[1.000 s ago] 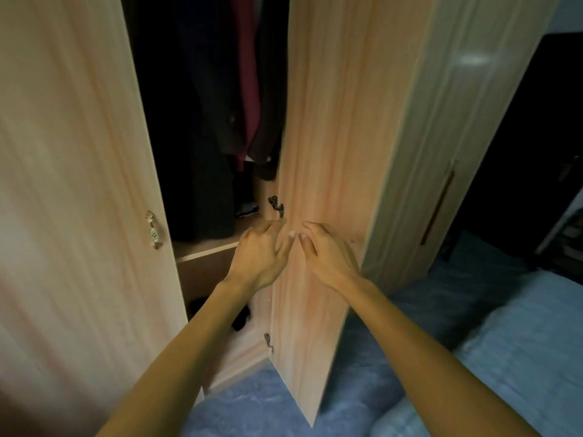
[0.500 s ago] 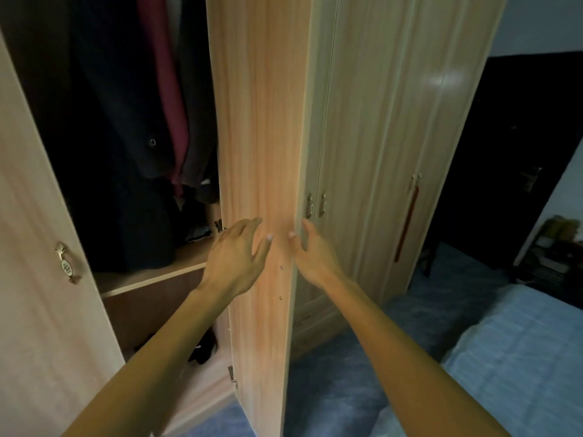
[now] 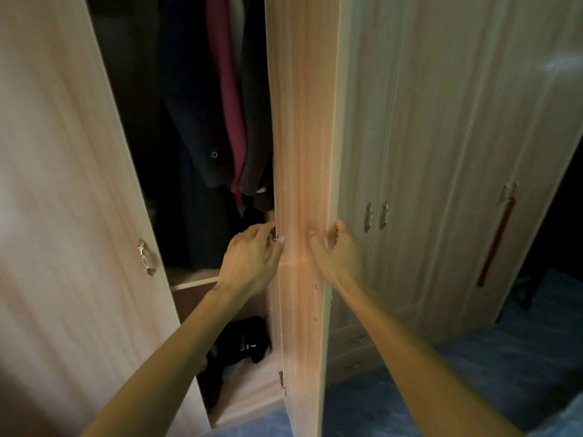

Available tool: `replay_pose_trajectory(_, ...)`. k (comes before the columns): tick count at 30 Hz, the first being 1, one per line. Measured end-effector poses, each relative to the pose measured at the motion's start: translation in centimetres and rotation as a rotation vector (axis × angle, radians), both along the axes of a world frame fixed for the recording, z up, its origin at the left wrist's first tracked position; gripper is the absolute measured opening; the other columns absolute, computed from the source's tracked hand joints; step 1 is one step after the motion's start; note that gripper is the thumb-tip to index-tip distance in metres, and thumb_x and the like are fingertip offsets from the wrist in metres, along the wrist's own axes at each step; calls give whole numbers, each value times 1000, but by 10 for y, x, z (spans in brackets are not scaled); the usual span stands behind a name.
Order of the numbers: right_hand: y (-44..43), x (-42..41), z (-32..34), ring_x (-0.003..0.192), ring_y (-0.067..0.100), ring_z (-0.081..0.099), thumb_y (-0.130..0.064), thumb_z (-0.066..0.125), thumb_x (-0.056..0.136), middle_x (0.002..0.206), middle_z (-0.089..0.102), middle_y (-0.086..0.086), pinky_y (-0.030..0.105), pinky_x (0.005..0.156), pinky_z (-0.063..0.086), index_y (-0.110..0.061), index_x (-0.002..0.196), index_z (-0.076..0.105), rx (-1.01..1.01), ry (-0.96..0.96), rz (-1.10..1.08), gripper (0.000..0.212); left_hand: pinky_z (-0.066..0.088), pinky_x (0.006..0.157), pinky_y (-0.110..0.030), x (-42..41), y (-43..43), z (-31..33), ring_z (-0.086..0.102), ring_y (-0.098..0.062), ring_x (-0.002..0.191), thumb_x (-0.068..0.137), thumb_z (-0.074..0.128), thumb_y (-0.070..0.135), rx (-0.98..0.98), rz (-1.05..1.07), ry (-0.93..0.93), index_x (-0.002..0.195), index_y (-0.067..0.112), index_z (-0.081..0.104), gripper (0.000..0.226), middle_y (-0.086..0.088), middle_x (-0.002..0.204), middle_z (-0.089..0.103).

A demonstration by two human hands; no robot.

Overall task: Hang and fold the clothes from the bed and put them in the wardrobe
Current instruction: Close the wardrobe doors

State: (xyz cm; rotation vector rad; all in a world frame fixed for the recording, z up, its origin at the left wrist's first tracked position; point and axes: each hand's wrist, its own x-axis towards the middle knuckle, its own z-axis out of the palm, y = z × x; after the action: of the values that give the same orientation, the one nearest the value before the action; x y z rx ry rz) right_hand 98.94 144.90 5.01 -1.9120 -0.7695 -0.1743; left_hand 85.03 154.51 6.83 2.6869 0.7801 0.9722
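The light wooden wardrobe stands open. Its right door (image 3: 301, 121) is seen almost edge-on in the middle. My left hand (image 3: 252, 257) is at that door's left edge, fingertips around a small metal handle there. My right hand (image 3: 339, 250) grips the door's other edge, thumb on the near face and fingers curled behind it. Inside hang a dark jacket (image 3: 189, 121) and a maroon garment (image 3: 230, 105). No clothes are in either hand.
The left door (image 3: 63, 184) with its small handle (image 3: 145, 258) stands open close by me. A shelf (image 3: 192, 280) runs under the hanging clothes, with dark items (image 3: 239, 342) below it. Closed doors (image 3: 426, 152) continue to the right. Blue carpet (image 3: 473, 373) covers the floor.
The right door has swung until it shows nearly edge-on. My hands went from lying flat on its face to gripping its two edges.
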Motion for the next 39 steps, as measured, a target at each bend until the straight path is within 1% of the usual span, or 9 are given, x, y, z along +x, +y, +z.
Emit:
replay_pose_trajectory(3,14,-18,-3,80,14,60,-55,51,81,91,61,-4,34,71,53,-19,99,51,13,-42,66,40,40,101,-40,-10,13,0,54,-25,117,98,42,40,-19,65,-51,133,13,50,45,-7,133,55)
replay_pose_trajectory(6,33,-44,-2,79,9,58,-50,53,84,92,60,-8,30,71,50,-23,101,53,9,-61,198,32,45,97,-41,-26,28,0,56,-27,115,99,39,40,-15,158,-108,132,13,52,44,-8,131,57)
replay_pose_trajectory(9,55,-66,-7,106,12,57,-50,51,87,120,57,-7,35,91,51,-26,132,46,-43,-59,331,51,41,100,-44,-47,49,-4,59,-28,110,99,37,37,-35,292,-153,127,13,56,41,-8,124,62)
replay_pose_trajectory(12,79,-87,-9,127,15,45,-48,50,92,144,39,-4,29,102,39,-26,148,25,-100,-100,454,65,38,103,-53,-75,73,-12,61,-29,104,99,32,41,-94,376,-181,124,15,57,44,-8,115,66)
replay_pose_trajectory(16,125,-110,-9,140,20,29,-48,50,92,158,6,-6,32,107,35,-28,151,12,-161,-169,557,72,47,92,-36,-111,105,-18,59,-27,110,100,31,44,-96,448,-77,130,17,52,46,-6,127,60)
replay_pose_trajectory(19,169,-122,-6,145,21,14,-51,50,91,157,-18,-11,39,112,30,-31,151,5,-231,-221,607,78,44,95,-33,-132,136,-19,55,-24,116,99,31,45,-92,394,-6,134,19,48,47,-4,133,55)
replay_pose_trajectory(25,251,-129,-6,146,19,-7,-50,51,92,158,-16,-1,39,116,14,-28,151,-3,-340,-358,614,83,42,90,-26,-156,209,-9,57,-21,112,99,36,43,-24,346,-10,132,21,51,42,0,131,57)
replay_pose_trajectory(34,361,-140,-10,146,20,-9,-51,52,90,158,-15,4,43,117,19,-27,151,-8,-341,-327,533,89,42,99,-34,-165,324,-12,52,-22,120,98,36,46,12,329,71,136,20,46,47,-2,137,52)
replay_pose_trajectory(39,395,-131,-13,147,27,2,-50,55,88,159,-13,6,49,114,22,-28,150,-6,-377,-335,493,89,38,103,-36,-151,356,-13,48,-23,124,98,36,45,-10,275,98,138,21,42,48,-4,140,47)
